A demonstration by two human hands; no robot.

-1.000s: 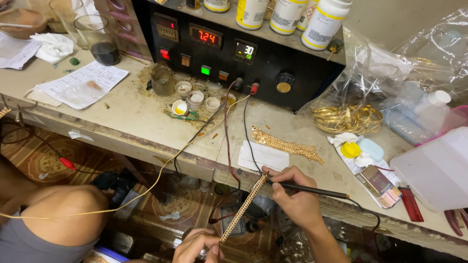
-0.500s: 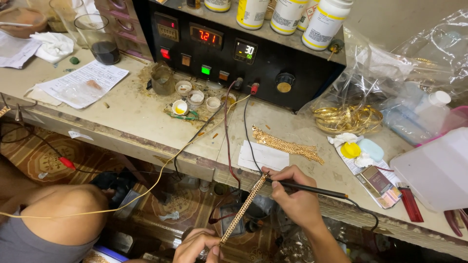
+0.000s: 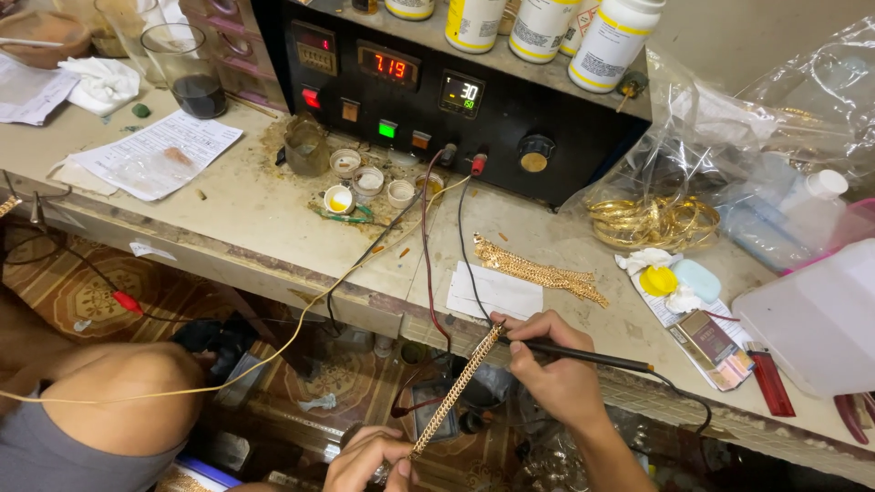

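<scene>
One long workbench point(image 3: 273, 219) runs across the frame from the left edge to the lower right, and a black power unit point(image 3: 456, 100) with lit red and green readouts stands on it at upper centre, white bottles point(image 3: 612, 41) lined on top. Right of the unit lies a clear bag holding gold bangles point(image 3: 652, 221); a second gold chain point(image 3: 538, 271) rests on the bench beside a white paper slip point(image 3: 495, 292). At lower centre, off the bench edge, a gold chain point(image 3: 454, 394) is stretched taut on a slant. The right hand point(image 3: 556, 374) is closed on a black pen-like probe point(image 3: 583, 355), its tip at the chain's upper end. The left hand point(image 3: 369, 460), at the bottom edge, pinches the chain's lower end.
</scene>
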